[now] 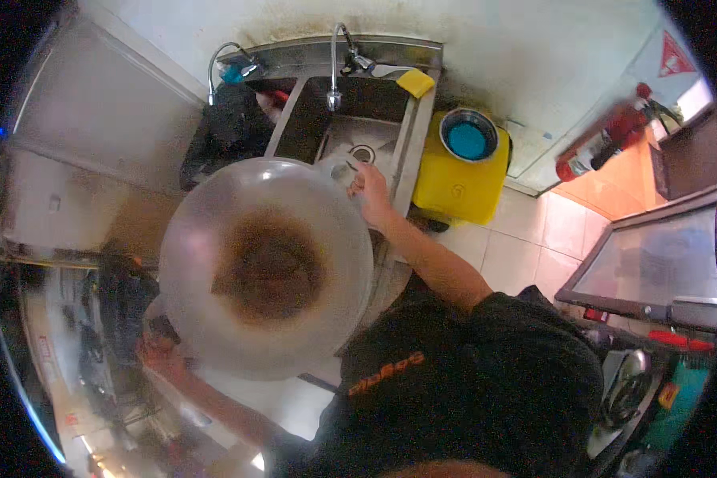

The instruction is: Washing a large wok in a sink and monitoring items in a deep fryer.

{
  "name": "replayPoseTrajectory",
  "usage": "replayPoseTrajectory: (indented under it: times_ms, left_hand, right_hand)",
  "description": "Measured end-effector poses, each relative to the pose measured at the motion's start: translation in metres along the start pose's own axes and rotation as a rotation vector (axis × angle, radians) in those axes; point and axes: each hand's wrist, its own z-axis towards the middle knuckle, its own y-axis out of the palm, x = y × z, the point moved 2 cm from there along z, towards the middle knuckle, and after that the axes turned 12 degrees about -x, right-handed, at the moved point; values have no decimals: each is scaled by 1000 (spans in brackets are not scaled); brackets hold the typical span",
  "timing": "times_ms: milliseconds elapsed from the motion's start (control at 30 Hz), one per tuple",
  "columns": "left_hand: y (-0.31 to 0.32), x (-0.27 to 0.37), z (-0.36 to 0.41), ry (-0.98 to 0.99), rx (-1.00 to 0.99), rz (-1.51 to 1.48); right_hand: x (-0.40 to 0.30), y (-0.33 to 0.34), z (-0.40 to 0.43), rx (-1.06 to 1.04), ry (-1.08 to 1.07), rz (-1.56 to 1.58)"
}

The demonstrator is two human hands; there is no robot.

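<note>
A large metal wok (197, 334) with two loop handles is held up in front of me, partly over the near end of a steel sink. Its middle carries a dark brown, scorched-looking stain. My right hand (370, 190) grips the handle at the far side, above the right basin (388, 140). On the opposite side, my left hand (158, 349) is closed around the other handle; blur hides its fingers in part. The wok covers the sink's front and part of the floor.
Two gooseneck taps (334, 66) rise behind the basins. Dark material (227, 131) fills the left one. A yellow sponge (415, 83) rests on the sink's right rim. Beside it, a metal bowl with blue contents (467, 140) sits on a yellow container (460, 191). A fire extinguisher (603, 137) hangs right.
</note>
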Motion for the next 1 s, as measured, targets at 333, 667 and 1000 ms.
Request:
replayPoseTrajectory:
  times_ms: [333,667,1000]
  left_hand:
    - [246,-78,206,307,632,604]
    - [267,-165,404,-69,-220,122]
    - [307,-142,374,246,440,883]
  right_hand:
    - [-12,-108,228,18,426,-644]
    - [81,-377,352,331,273,-1996]
    - [136,-64,124,322,700,-1301]
